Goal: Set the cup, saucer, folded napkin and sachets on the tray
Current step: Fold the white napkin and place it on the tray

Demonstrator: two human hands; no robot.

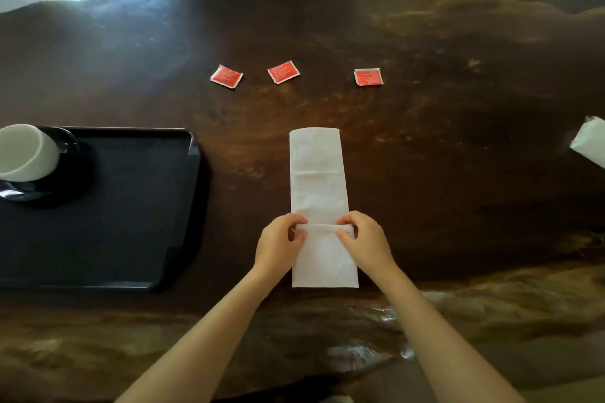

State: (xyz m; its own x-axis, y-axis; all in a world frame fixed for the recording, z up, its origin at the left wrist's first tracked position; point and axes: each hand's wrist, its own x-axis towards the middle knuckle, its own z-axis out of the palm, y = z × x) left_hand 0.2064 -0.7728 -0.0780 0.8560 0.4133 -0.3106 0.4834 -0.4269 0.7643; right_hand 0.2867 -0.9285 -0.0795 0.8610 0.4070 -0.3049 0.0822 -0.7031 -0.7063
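Both hands are closed on the napkin (316,173): my left hand (281,237) pinches the left end of a doubled edge and my right hand (365,239) pinches the right end, fingers curled over it. The napkin lies flat on the bench (458,108) at the centre of my view, near the 3 o'clock side of the tray (193,154) and not touching it. It is a long white strip with its long axis running 12 to 6 o'clock, its far end toward the three sachets (283,72) at 12 and its near end toward me. The fold I hold crosses it from 9 to 3. I judge it thin, soft and very light: it would sag and fall open if taken by one corner, and it creases readily. It is best held at both ends of the fold, as now, or, once folded, lifted flat from beneath. The cup (26,154) sits on the saucer (19,193) at the tray's 10 o'clock corner. A white packet (589,141) shows at 3 o'clock, partly cut off
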